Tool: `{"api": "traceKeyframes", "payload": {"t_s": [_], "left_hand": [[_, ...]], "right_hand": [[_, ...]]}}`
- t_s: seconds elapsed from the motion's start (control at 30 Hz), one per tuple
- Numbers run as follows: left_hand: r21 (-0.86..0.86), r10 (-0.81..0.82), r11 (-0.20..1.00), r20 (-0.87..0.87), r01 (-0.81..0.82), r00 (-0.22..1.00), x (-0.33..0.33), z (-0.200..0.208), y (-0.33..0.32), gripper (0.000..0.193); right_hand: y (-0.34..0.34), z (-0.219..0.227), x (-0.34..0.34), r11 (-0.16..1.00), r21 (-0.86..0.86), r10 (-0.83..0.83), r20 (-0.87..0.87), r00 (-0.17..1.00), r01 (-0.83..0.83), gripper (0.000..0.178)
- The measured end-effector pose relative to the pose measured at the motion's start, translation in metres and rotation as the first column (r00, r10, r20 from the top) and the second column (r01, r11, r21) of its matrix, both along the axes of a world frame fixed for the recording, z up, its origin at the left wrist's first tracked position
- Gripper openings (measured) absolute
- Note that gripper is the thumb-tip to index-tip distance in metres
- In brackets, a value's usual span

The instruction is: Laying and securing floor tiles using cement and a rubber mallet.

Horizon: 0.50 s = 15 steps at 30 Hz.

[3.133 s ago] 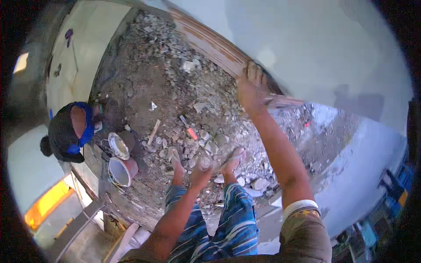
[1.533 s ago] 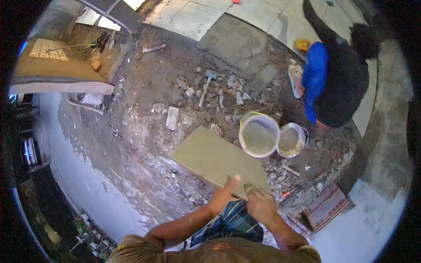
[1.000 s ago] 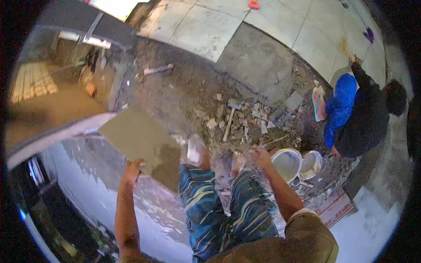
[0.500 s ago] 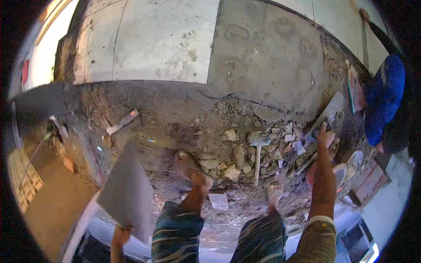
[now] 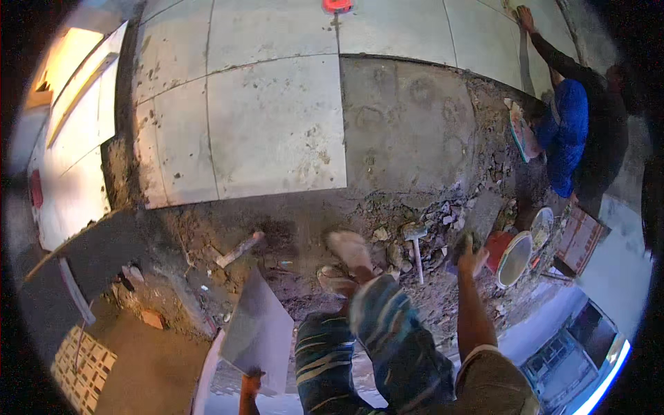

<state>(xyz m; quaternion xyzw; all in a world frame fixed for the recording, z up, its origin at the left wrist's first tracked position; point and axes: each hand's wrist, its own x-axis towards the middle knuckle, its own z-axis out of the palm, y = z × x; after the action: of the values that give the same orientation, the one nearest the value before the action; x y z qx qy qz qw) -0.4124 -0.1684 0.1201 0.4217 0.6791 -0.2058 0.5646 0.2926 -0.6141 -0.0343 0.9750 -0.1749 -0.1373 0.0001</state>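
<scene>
My left hand [image 5: 252,382] grips the lower edge of a large pale-grey floor tile [image 5: 259,332], tilted upright beside my left leg. My right hand [image 5: 472,259] is closed around a flat grey tool that looks like a trowel [image 5: 485,211], held low over the rubble; its handle is mostly hidden by my fingers. A mallet [image 5: 415,232] with a grey head and pale handle lies on stones just left of that hand. Ahead stretches a grey mortar bed [image 5: 408,124], bordered on the left and far side by laid tiles [image 5: 277,131].
A red bucket with a pale rim [image 5: 513,259] stands right of my right hand, near another round container [image 5: 541,225]. Broken stones [image 5: 398,252] cover the ground. A co-worker in blue [image 5: 568,138] crouches at far right. A red tape measure [image 5: 337,5] sits on the far tiles.
My view has shifted left and farther out, bringing in more laid tiles. My legs have moved, one foot stepping. Both hands keep hold of the tile and trowel.
</scene>
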Motion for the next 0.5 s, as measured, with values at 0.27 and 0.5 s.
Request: {"api": "traceKeyframes", "payload": {"t_s": [0.27, 0.5], "left_hand": [[0.244, -0.633, 0.763, 0.100, 0.598, 0.767, -0.049, 0.004, 0.014, 0.020], [0.020, -0.181, 0.983, 0.094, 0.180, 0.979, -0.069, -0.008, 0.066, 0.025]], "right_hand": [[0.023, 0.007, 0.018, 0.954, 0.243, -0.174, -0.029, 0.984, 0.176, 0.068], [-0.016, -0.086, 0.032, 0.085, 0.924, -0.714, -0.204, 0.669, 0.373, 0.044]]}}
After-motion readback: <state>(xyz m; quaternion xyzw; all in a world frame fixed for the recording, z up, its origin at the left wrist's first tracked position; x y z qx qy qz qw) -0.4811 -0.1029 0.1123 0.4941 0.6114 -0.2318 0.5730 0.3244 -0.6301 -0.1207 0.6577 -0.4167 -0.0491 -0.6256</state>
